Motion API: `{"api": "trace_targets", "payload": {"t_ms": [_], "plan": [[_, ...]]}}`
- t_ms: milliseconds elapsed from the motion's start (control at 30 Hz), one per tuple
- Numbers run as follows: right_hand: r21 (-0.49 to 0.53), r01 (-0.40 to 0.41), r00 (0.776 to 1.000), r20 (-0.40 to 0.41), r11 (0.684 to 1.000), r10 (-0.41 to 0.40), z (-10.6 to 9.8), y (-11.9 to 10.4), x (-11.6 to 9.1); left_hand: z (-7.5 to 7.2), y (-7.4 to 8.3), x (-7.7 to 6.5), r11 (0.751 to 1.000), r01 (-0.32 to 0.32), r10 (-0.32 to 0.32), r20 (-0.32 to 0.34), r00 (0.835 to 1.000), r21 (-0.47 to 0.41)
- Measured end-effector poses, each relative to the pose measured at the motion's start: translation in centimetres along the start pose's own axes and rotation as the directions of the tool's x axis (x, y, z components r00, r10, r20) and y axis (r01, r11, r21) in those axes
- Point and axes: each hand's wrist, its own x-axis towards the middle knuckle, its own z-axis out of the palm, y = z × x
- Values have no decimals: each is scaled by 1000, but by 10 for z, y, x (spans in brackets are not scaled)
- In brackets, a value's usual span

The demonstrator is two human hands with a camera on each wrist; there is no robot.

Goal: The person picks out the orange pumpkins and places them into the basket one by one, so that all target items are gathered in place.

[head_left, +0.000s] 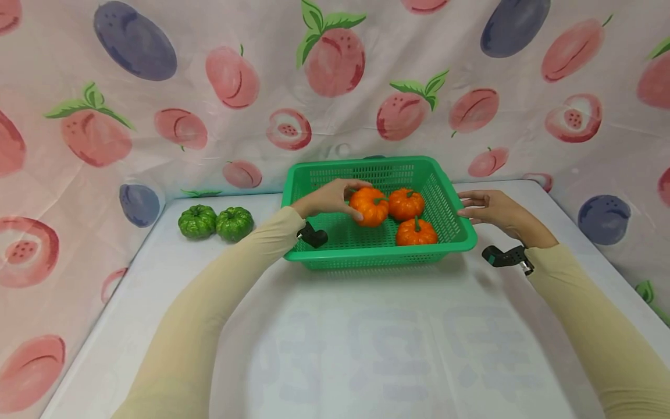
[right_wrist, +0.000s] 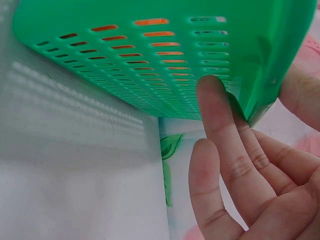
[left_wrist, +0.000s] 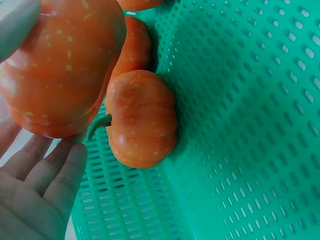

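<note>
In the head view my left hand (head_left: pixel 332 198) grips an orange pumpkin (head_left: pixel 369 206) by its sides, above the floor of a green basket (head_left: pixel 361 251). Thumb and fingers lie round this pumpkin (left_wrist: pixel 62 70) in the left wrist view. Two more orange pumpkins, one behind (head_left: pixel 406 203) and one nearer the front (head_left: pixel 416 233), sit in the basket to the right of the held one. My right hand (head_left: pixel 494 210) is at the basket's right end. Its fairly straight fingers (right_wrist: pixel 232 170) reach under the rim beside the slotted outer wall, with the thumb by the rim.
Two green pumpkins, one left (head_left: pixel 197 222) and one right (head_left: pixel 234 224), stand side by side on the white table (head_left: pixel 335 349), left of the basket. A fruit-print cloth (head_left: pixel 335 116) hangs right behind the basket. Small black cameras sit on both wrists.
</note>
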Motion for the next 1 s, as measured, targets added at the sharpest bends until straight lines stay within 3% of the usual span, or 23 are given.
{"api": "trace_targets", "payload": {"t_ms": [633, 1000], "plan": [[-9, 2, 1000, -12, 1000, -2, 1, 1, 0, 9, -2, 9, 995, 6, -14, 86, 996, 99], [-3, 5, 1000, -14, 1000, -5, 1, 2, 1, 11, -1, 12, 990, 38, -55, 116, 992, 139]]}}
